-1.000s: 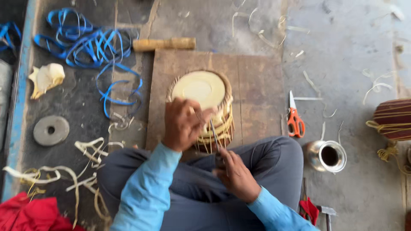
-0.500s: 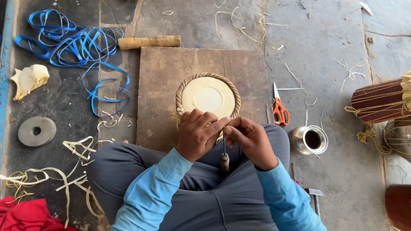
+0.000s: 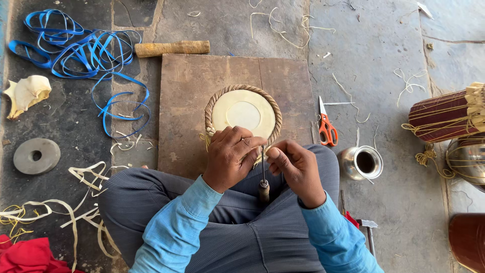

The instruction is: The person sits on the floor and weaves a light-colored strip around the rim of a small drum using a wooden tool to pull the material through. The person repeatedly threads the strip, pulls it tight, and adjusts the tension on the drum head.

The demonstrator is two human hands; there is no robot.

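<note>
Wooden board flat on grey stone floor, carrying a small drum with its pale round head facing straight up, ringed by a braided rim. Left hand clamped over the near edge of the drum, fingers curled down on the rim and hiding that part of it. Right hand just beside the left, fingers pinched together close by the thin metal shaft of an awl; whether they actually grip the shaft cannot be told. Awl lying with its long axis roughly up and down the frame, slim point toward the drum rim between the two hands, dark wooden handle toward the lap, resting against grey trousers. Crossed knees pressed against the near edge of the board, hiding it there. Beyond the board, a wooden mallet lying crosswise, touching or nearly touching the far edge. Off to the left, well apart, a tangle of blue strap, a pale crumpled scrap, a grey disc with a centre hole, and loose pale strips trailing near the left knee; red cloth at the bottom corner. Off to the right, orange-handled scissors just beside the board, blades pointing away, a steel pot near the right knee, a hammer beside the right sleeve, and a dark red drum on its side, laced with yellowish cord.
</note>
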